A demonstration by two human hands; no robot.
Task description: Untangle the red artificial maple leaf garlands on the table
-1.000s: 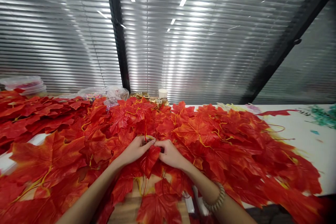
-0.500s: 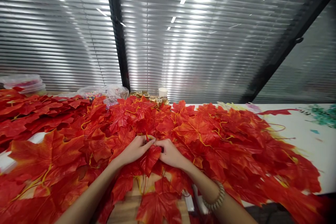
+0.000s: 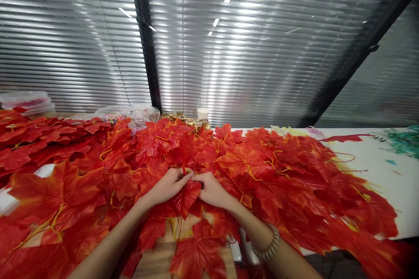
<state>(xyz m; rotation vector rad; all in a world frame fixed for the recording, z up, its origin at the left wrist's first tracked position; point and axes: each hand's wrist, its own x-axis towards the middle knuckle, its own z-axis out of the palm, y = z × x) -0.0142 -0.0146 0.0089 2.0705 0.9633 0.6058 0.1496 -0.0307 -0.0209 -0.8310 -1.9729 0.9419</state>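
Red artificial maple leaves (image 3: 242,159) with orange edges and yellow stems lie heaped across the table. At the middle of the heap, my left hand (image 3: 172,185) is closed, its thumb and fingers pinched on a red leaf (image 3: 187,198). My right hand (image 3: 209,189) meets it from the right, fingers curled at the top of the same leaf, which hangs below and between the hands. The fingertips touch or nearly touch, and the exact spot they grip is partly hidden. A beaded bracelet (image 3: 270,246) circles my right wrist.
Behind the leaves stand a white paper cup (image 3: 203,113), gold packets (image 3: 198,125), clear plastic bags (image 3: 144,113) and round clear containers (image 3: 29,102). Green shreds (image 3: 404,139) lie on the white table (image 3: 386,183) at the right. Window blinds (image 3: 229,52) rise behind.
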